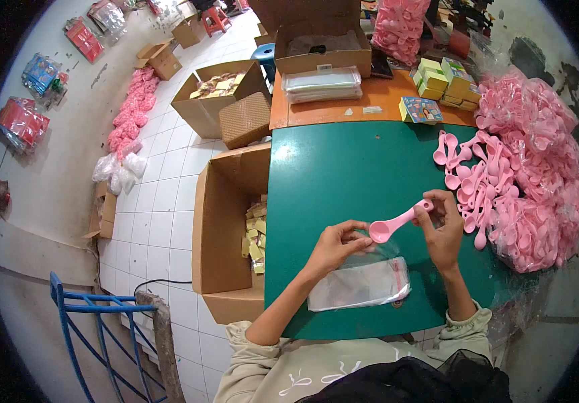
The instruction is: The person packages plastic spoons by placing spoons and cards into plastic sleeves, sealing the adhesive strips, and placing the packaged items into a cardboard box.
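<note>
A pink spoon (pixel 397 222) is held above the green table (pixel 330 168), its bowl to the left and its holed handle end to the right. My right hand (pixel 442 230) pinches the handle. At the bowl, my left hand (pixel 338 247) has its fingers closed on a thin clear bag (pixel 385 251), whose edges are hard to make out. Below both hands lies a stack of clear plastic bags (pixel 360 285). Loose pink spoons (pixel 481 181) are spread to the right of my right hand.
Bagged pink spoons (pixel 538 168) are heaped at the right edge. Small boxes (pixel 421 110) and bag packs (pixel 323 84) sit on the orange surface (pixel 383 101) behind. A tall open carton (pixel 219 228) stands against the table's left side. A blue metal frame (pixel 101 307) is at lower left.
</note>
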Action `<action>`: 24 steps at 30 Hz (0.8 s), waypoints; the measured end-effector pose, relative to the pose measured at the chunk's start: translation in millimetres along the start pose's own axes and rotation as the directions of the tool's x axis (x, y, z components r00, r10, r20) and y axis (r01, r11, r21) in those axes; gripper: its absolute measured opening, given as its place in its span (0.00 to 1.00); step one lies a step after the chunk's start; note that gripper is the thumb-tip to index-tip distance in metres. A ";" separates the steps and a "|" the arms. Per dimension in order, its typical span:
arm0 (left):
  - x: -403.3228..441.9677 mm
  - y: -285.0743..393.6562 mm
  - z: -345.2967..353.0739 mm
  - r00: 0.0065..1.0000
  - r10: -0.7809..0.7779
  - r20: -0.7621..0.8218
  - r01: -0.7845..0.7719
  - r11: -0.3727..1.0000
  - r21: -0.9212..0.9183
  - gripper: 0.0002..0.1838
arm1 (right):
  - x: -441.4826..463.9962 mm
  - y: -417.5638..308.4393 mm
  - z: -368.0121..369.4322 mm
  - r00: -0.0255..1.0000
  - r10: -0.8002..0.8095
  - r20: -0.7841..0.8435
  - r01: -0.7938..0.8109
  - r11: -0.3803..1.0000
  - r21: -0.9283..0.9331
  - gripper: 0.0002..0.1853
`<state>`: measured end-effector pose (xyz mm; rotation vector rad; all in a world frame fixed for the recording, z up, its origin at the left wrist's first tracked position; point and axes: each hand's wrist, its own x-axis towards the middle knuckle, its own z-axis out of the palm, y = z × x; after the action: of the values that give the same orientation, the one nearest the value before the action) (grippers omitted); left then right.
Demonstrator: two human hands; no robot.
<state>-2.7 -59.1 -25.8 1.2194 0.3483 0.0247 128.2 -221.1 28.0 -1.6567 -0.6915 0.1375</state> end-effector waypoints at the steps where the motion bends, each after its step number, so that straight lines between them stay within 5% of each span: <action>1: -0.5 0.7 0.0 1.000 0.000 -0.002 0.000 1.000 0.005 0.16 | -0.3 0.9 0.1 1.000 -0.001 -0.007 0.001 1.000 0.012 0.11; 10: -1.7 1.1 1.5 0.999 0.040 0.018 -0.042 0.994 0.103 0.17 | -5.4 -2.5 7.3 0.984 0.032 0.172 -0.023 0.998 -0.056 0.12; 13: -3.4 3.8 3.2 0.997 0.065 0.030 -0.068 0.988 0.142 0.17 | -5.5 -3.1 12.2 0.958 0.160 0.239 -0.178 0.983 0.054 0.13; 15: -5.1 10.1 5.7 0.998 0.056 0.008 -0.057 0.987 0.150 0.18 | -1.6 -2.8 11.0 0.959 0.136 0.247 -0.156 0.986 0.061 0.13; 18: -0.7 6.1 -8.7 0.982 -0.182 0.042 0.167 0.958 0.234 0.20 | 6.1 -3.0 8.9 0.984 0.014 0.180 -0.024 0.998 0.050 0.12; 22: 7.2 17.4 -3.3 0.998 0.017 0.053 -0.023 0.994 0.102 0.19 | 14.4 -2.2 3.2 0.981 -0.099 0.166 0.093 0.995 0.047 0.13; 24: 13.7 35.3 1.9 0.997 0.071 -0.001 -0.071 0.997 0.033 0.20 | 23.5 -5.3 1.0 0.941 -0.147 0.305 0.143 0.989 0.036 0.18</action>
<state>16.6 -45.7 3.8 1.2646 0.3083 0.0821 144.9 -208.0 39.5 -1.5804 -1.0440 0.2979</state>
